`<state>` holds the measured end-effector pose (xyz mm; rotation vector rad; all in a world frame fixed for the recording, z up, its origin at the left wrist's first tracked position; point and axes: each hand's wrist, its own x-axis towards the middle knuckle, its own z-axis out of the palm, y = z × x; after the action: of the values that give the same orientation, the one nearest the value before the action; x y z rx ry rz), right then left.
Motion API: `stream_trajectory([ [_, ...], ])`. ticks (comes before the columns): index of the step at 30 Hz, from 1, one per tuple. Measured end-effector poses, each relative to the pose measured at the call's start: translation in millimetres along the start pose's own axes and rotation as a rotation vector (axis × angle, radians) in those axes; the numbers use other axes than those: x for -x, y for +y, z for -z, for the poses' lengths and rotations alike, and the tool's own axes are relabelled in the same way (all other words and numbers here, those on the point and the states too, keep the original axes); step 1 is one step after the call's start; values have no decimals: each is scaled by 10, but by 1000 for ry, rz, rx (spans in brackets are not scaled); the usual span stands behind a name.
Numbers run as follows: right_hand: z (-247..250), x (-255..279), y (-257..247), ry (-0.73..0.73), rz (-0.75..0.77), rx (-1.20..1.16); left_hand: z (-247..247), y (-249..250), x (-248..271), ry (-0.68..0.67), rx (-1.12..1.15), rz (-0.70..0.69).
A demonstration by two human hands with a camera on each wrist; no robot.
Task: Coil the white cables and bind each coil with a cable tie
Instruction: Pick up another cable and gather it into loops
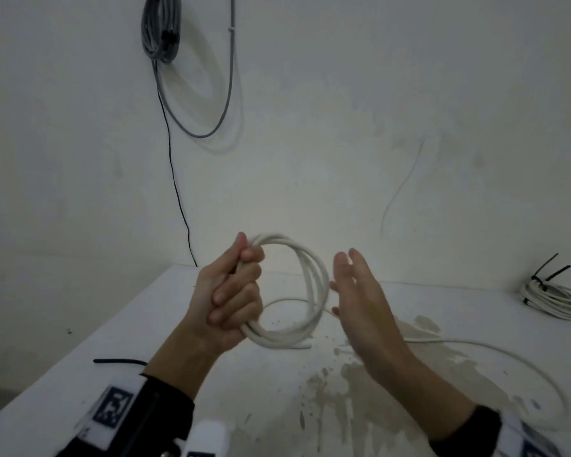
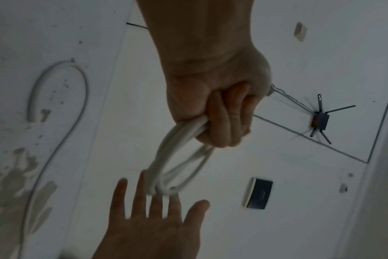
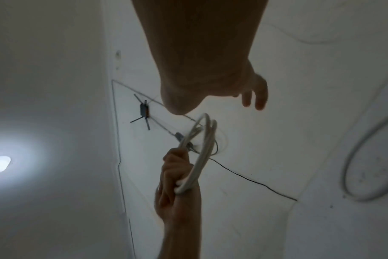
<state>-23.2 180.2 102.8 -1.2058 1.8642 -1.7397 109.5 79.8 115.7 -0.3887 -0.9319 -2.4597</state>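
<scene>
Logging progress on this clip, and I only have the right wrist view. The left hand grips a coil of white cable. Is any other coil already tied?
Observer: Yes. The head view shows a finished white cable coil, bound with black ties, lying at the far right of the white table.
Operator: Is a tie ready for the held coil?
Observer: A thin black strip, seemingly a tie, lies on the table by the left forearm.
Operator: Is the right hand holding anything?
Observer: No. The left wrist view shows the right hand open, fingers spread, gripping nothing.

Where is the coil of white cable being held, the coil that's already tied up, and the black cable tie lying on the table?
held coil (image 1: 317,275), head view, right side of loops.
tied coil (image 1: 556,300), head view, middle of bundle.
black cable tie (image 1: 119,361), head view, middle of strip.
</scene>
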Motion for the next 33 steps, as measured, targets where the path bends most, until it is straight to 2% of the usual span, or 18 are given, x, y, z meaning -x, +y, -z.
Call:
stream_trajectory([
  [2,-25,-69,-33,-159,-275,-304,-26,-76,41,-22,2,38],
  [3,-19,-70,-63,-236,-353,-480,-27,-106,31,-75,47,76],
  [4,-10,-61,-85,-282,-393,-618,-12,-127,17,-129,99,105],
  [6,23,-29,-125,-279,-396,-722,85,-115,-5,-135,137,150],
  [9,-6,-60,-123,-123,-282,-580,160,-96,-34,-38,63,190],
  [14,-106,-161,37,158,3,-105,45,-185,-75,305,-358,151],
  [17,-127,-242,115,290,76,-15,-58,-248,-104,423,-478,137],
  [18,-113,-266,134,264,60,-27,-66,-253,-114,471,-503,137],
  [19,-86,-279,137,179,24,-34,-62,-239,-117,521,-512,148],
  [21,1,-283,147,-82,-55,36,-41,-174,-109,590,-522,223],
  [22,54,-283,155,-180,-44,121,-25,-139,-94,604,-542,284],
  [24,110,-278,161,-235,108,279,-7,-101,-62,584,-609,425],
  [27,49,-188,138,-295,345,239,-24,-108,-50,455,-662,552],
  [28,8,-143,154,-282,415,198,-47,-106,-53,410,-646,575],
  [31,-61,-50,229,-114,655,99,-121,-72,-84,287,-615,644],
  [33,-63,-26,267,-85,725,56,-160,-51,-110,275,-660,672],
])
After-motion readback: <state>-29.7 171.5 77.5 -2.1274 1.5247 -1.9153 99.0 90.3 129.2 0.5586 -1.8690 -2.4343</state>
